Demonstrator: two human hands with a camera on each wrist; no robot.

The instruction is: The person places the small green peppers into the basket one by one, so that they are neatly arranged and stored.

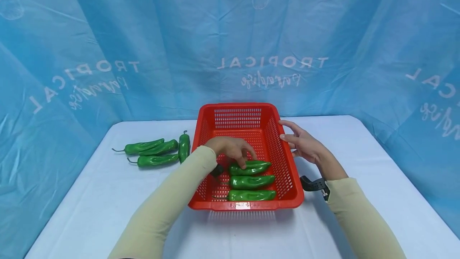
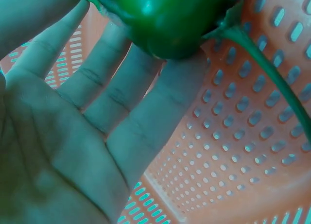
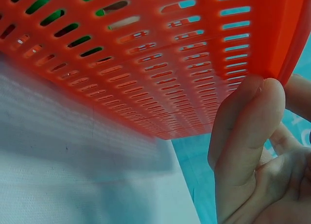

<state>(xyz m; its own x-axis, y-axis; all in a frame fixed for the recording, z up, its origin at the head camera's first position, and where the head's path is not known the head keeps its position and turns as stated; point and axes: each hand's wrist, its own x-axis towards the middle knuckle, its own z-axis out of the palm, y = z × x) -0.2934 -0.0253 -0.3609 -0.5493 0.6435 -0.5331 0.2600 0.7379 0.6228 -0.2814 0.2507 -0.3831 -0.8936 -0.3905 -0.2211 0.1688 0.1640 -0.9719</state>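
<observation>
A red perforated basket (image 1: 235, 206) stands at mid-table with several long green chili peppers lying crosswise in it. My left hand (image 1: 233, 149) reaches inside and holds a glossy green pepper (image 2: 180, 20) by its fingers; the left wrist view shows its stem pointing to the right, and the pepper hides the fingertips. Closer to the basket's front lie two more peppers, a middle one (image 1: 252, 182) and a front one (image 1: 251, 195). On the basket's right rim, my right hand (image 1: 305, 143) grips the edge with thumb and fingers, as the right wrist view shows from below.
Left of the basket, several green peppers (image 1: 158, 160) lie on the white table (image 1: 90, 207). One pepper (image 1: 184, 147) lies close against the basket's left side, partly behind my left sleeve (image 1: 165, 207). A blue printed curtain (image 1: 172, 43) hangs behind and beside the table.
</observation>
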